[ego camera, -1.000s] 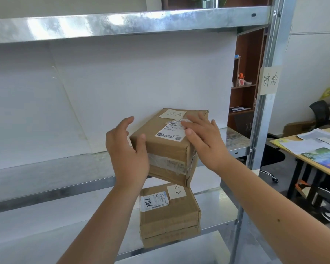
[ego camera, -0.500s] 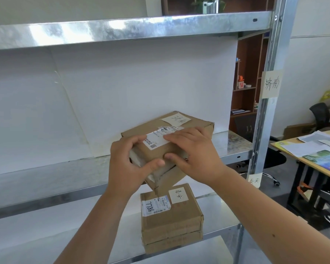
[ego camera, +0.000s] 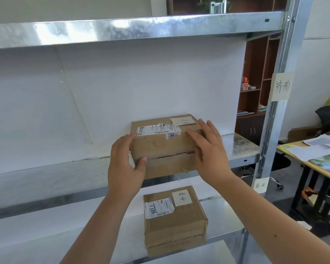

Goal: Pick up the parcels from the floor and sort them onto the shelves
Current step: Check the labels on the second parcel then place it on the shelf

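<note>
A brown cardboard parcel (ego camera: 166,147) with a white shipping label and a handwritten note lies flat on the middle metal shelf (ego camera: 46,180), its front overhanging the shelf edge. My left hand (ego camera: 125,164) grips its left front corner, thumb on the front face. My right hand (ego camera: 208,149) presses flat against its right side. A second brown parcel (ego camera: 174,221), marked 7786 and bearing a note, rests on the shelf below (ego camera: 223,221).
The top shelf (ego camera: 133,28) runs overhead. The right steel upright (ego camera: 271,119) carries two handwritten paper tags. Beyond it stand a desk with papers (ego camera: 316,151), a black office chair (ego camera: 326,117) and a brown bookcase (ego camera: 255,77).
The parcel went from tilted in the air to lying flat on the middle shelf. Both hands shifted from its top to its left and right sides.
</note>
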Available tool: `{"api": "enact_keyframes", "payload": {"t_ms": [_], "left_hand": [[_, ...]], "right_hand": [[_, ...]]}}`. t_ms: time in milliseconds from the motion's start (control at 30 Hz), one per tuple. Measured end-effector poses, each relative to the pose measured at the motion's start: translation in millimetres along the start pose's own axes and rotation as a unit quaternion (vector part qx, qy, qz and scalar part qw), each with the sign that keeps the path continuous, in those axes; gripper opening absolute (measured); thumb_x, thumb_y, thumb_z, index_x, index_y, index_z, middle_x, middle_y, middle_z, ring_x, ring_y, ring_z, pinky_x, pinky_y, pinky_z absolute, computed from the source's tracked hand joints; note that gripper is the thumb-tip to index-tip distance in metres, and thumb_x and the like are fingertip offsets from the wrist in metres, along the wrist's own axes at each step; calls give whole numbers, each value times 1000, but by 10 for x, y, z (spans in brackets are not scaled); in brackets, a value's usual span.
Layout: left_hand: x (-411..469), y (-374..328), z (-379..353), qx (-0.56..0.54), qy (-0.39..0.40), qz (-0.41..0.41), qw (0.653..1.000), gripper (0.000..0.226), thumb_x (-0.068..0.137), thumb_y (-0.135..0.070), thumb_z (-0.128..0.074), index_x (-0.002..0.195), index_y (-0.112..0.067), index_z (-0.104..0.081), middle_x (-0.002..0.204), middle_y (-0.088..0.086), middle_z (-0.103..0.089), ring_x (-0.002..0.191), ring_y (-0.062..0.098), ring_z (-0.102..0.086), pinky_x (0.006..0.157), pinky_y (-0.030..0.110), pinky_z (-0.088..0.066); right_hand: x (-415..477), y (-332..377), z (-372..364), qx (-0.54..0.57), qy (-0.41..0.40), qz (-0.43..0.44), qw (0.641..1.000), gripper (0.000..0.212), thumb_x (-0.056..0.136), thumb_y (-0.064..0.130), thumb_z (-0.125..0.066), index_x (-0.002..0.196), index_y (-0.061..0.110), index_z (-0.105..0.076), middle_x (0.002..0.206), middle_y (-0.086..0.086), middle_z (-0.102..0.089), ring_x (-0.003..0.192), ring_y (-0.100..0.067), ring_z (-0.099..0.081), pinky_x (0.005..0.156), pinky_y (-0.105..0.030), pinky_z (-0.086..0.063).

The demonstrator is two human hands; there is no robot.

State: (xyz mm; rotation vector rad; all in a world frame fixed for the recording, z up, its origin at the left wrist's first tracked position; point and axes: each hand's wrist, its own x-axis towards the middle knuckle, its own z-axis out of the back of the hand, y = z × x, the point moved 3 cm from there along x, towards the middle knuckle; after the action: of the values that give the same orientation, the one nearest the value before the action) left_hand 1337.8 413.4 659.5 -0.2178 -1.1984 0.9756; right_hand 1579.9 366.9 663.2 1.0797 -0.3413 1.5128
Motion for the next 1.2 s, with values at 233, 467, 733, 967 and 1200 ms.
{"api": "enact_keyframes", "payload": {"t_ms": [233, 467, 733, 967, 1200], "left_hand": [[15, -26, -27, -2, -3, 4, 1000, 71, 88, -6, -79, 144, -38, -50, 152, -9, -44, 127, 0, -43, 106, 34, -51], [-11, -101, -34, 18, -2, 23, 1000, 68, 91, -7, -77, 147, -35, -49, 157, -6, -45, 137, 13, -47, 110, 34, -47], [-95, -409, -17, 46, 2, 28, 999, 73, 93, -31, -78, 155, -42, -41, 177, -12, -12, 159, 16, -27, 107, 29, -40], [-444, -596, -2, 72, 3, 15, 997, 73, 96, -64, -51, 162, -39, -32, 178, -8, -10, 162, 13, -15, 124, 45, -31], [-671, -587, 209, 187, 34, -11, 982, 88, 96, -77, -36, 168, -35, -8, 180, -1, -5, 165, 26, -9, 129, 56, -22]], "right_hand": [[72, 42, -15, 32, 30, -38, 998, 67, 96, -9, -54, 149, 31, -54, 173, 9, -23, 163, -21, -9, 116, -17, -6], [45, 15, -1, 57, 71, -43, 995, 68, 98, 3, -60, 154, 37, -45, 174, 16, -11, 164, -16, 3, 110, -4, -1], [-61, 44, 180, 48, 65, -22, 996, 96, 85, 23, -69, 165, 37, -18, 178, 0, -5, 164, -25, 7, 132, -51, -7], [-293, 184, 307, 82, 44, 17, 996, 82, 92, 43, -64, 164, 35, -24, 177, -2, -13, 164, -25, -2, 128, -46, -12], [-504, 307, 532, 68, 49, -9, 996, 77, 95, 45, -62, 164, 31, -29, 176, -2, -19, 164, -24, -5, 130, -48, -14]]}}
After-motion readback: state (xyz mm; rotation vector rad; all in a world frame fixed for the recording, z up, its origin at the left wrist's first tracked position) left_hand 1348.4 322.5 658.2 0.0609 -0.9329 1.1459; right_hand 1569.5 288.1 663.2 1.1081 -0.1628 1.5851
